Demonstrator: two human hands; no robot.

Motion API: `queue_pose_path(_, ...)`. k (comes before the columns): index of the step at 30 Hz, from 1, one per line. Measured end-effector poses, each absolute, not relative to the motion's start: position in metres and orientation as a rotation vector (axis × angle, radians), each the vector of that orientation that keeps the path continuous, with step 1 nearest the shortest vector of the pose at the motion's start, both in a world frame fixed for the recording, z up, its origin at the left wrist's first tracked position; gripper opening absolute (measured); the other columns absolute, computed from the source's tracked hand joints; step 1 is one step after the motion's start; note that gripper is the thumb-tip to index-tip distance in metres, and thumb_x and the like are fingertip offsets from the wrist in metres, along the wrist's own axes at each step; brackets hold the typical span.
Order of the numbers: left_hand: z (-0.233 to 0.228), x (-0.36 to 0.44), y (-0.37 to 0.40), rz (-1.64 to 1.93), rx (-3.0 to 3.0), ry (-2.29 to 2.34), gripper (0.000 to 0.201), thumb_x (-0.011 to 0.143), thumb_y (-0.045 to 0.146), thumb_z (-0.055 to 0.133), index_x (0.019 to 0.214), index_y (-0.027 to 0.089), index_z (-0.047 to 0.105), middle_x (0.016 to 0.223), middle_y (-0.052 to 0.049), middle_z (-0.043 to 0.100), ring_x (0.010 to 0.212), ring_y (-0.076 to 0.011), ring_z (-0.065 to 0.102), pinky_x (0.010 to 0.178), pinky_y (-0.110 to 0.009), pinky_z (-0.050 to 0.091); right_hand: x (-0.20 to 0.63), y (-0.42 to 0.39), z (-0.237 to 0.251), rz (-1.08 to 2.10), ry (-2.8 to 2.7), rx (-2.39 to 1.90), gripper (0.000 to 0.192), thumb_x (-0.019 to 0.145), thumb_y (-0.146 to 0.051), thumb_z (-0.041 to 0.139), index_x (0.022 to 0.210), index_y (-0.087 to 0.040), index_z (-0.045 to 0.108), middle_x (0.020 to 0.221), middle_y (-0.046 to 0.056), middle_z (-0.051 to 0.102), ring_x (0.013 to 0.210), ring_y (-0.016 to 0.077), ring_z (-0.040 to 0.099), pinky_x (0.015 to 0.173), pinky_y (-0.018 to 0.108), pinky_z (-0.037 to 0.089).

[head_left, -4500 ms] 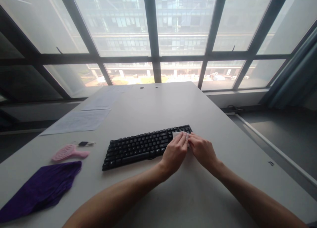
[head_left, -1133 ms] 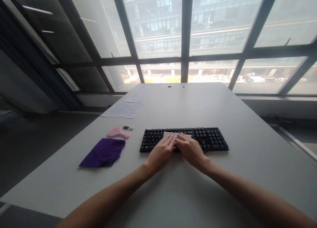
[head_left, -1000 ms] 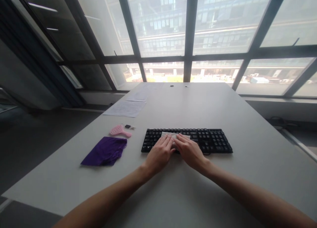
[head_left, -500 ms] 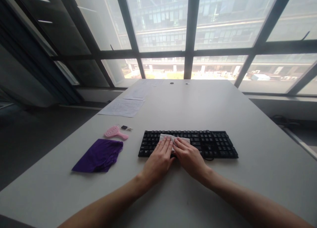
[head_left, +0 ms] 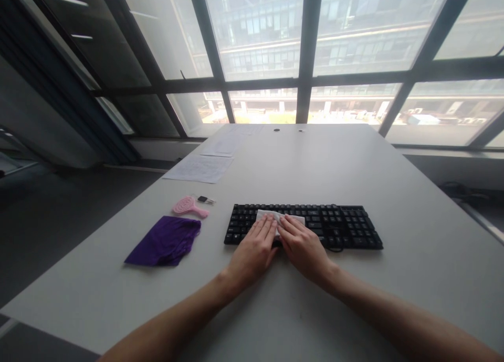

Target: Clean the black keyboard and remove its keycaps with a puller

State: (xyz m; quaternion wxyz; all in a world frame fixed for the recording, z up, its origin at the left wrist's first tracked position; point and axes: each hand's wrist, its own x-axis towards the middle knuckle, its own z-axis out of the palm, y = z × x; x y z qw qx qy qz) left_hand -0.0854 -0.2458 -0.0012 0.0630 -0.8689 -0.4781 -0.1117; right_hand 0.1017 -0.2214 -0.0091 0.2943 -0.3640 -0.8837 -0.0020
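Hands — both flat, fingers extended — press a white wipe onto the keyboard.

We sit at a large pale grey table that runs away from us toward a wall of big windows. The windows have thick dark frames and go from low to very high. Through the glass we see a tall building with many floors, in soft hazy daylight. This light falls on the table and makes it bright. On the left side the room is darker, with a dark grey floor. On the right, a low ledge runs under the windows.
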Motion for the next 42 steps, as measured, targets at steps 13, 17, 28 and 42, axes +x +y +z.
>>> queue_pose_path(13,-0.003,-0.087,-0.244,-0.369,-2.639,-1.424,0.059,0.097,0.026,0.052,0.150,0.006,0.039,0.158,-0.021,0.037,0.150,-0.0291,0.030,0.122,-0.048,0.032,0.102,-0.221,-0.010,-0.009,-2.366,-0.974,0.039,0.092,-0.009,0.054,0.129,-0.009,0.067,0.139,0.014,0.062,0.135,0.0270,0.052,0.116,0.040,0.043)
queue_pose_path(17,-0.004,-0.087,-0.244,-0.389,-2.641,-1.431,0.058,0.097,0.026,0.052,0.150,0.007,0.038,0.158,-0.020,0.037,0.150,-0.0290,0.030,0.122,-0.048,0.033,0.102,-0.221,-0.010,-0.010,-2.360,-0.969,0.039,0.093,-0.009,0.054,0.129,-0.010,0.066,0.139,0.014,0.062,0.136,0.0263,0.052,0.115,0.039,0.043)
queue_pose_path(28,-0.003,-0.085,-0.244,-0.400,-2.646,-1.466,0.058,0.096,0.024,0.052,0.150,0.007,0.038,0.158,-0.020,0.037,0.151,-0.0290,0.028,0.122,-0.049,0.032,0.100,-0.222,-0.011,-0.007,-2.351,-0.986,0.039,0.097,-0.012,0.049,0.133,-0.010,0.063,0.142,0.014,0.060,0.138,0.0268,0.049,0.116,0.041,0.042)
queue_pose_path(42,0.006,-0.080,-0.260,-0.401,-2.524,-1.566,0.048,0.095,0.020,0.048,0.140,0.003,0.053,0.148,-0.022,0.051,0.141,-0.0311,0.046,0.117,-0.048,0.040,0.098,-0.230,-0.008,0.059,-2.423,-0.925,0.043,0.092,-0.008,0.054,0.134,-0.011,0.062,0.142,0.014,0.060,0.136,0.0266,0.051,0.117,0.042,0.041)
